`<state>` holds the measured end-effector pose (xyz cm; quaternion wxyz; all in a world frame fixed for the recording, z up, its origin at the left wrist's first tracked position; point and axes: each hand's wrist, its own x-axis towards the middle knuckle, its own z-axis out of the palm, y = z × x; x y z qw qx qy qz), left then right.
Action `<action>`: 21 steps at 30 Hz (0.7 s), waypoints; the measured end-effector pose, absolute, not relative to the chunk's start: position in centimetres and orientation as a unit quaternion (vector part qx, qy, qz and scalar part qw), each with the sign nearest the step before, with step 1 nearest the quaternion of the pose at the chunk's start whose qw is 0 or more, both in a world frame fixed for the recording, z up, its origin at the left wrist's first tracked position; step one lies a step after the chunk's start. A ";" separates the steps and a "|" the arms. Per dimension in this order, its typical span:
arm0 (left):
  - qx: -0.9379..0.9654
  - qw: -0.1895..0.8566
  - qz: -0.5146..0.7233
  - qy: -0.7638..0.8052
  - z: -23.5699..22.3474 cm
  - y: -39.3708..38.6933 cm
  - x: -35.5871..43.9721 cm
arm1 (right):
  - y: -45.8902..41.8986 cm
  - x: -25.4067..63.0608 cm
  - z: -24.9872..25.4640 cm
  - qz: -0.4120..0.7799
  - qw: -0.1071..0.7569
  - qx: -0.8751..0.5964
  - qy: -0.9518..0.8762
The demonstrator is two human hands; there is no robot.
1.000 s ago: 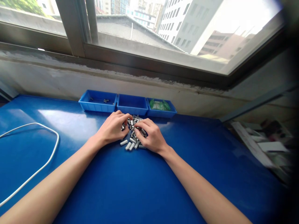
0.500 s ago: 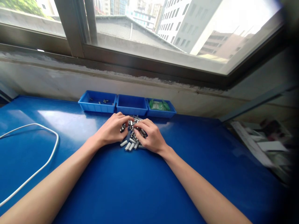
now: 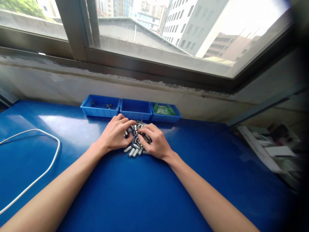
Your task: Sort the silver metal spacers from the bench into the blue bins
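Left hand [image 3: 117, 132] shifted slightly, fingers apart | right hand [image 3: 156, 141] hides some metal pieces [image 3: 135, 146] | its fingers: cannot tell

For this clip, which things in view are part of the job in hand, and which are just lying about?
Part of the job:
left hand and right hand, both at the pile
metal pieces, piled on the table
left bin, probably: small metal parts inside

Apparently just lying about:
white cable
middle bin and green bag, untouched; role unclear

Workshop, seemingly; blue worktop [image 3: 135, 193]; plastic parts bins [image 3: 136, 115] along wall [image 3: 51, 82]; heaped metal pieces [image 3: 135, 152].
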<state>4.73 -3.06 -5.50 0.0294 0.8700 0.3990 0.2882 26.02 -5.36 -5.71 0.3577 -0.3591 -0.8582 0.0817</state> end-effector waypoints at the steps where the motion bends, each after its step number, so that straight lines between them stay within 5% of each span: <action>1: 0.870 0.035 0.291 0.397 -5.6 -3.0 4.7 | -5.4 26.0 -5.7 0.082 0.357 -0.359 -0.858; 21: 0.855 0.109 0.345 0.372 -6.2 -2.3 4.3 | -5.4 26.0 -5.7 0.088 0.354 -0.361 -0.859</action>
